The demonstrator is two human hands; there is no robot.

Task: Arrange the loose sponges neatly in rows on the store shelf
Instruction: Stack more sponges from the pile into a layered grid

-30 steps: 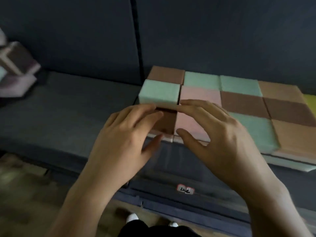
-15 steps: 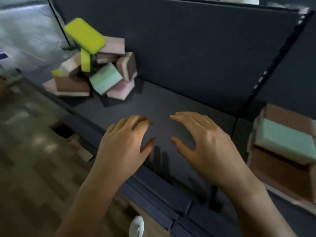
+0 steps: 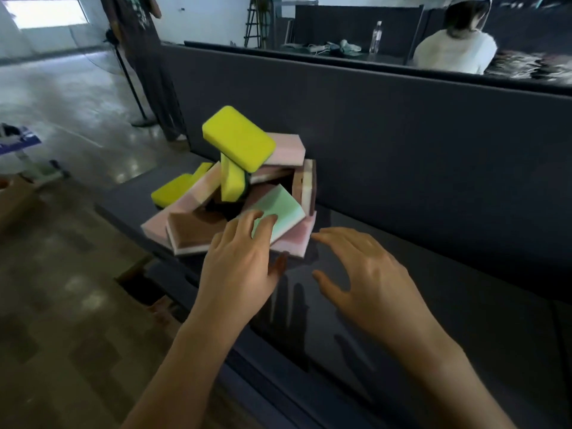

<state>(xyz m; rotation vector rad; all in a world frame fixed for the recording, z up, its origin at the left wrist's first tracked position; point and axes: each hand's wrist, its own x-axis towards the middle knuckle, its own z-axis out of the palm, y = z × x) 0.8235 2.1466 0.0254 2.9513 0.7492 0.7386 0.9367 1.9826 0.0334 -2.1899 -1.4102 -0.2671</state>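
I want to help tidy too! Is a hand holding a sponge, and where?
Nothing is gripped yet. The left hand lays its fingers over the near edge of the green sponge; the right hand hovers open beside the pile.

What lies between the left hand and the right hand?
In the head view, mostly bare dark shelf lies between the left hand and right hand; the corner of a pink sponge pokes in near the fingertips.

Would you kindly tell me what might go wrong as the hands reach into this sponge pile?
1. The yellow sponge perches tilted atop the pile; pulling out the green sponge under the left hand could topple it.
2. The brown sponge lies by the front edge of the shelf; a nudge might knock it to the floor.
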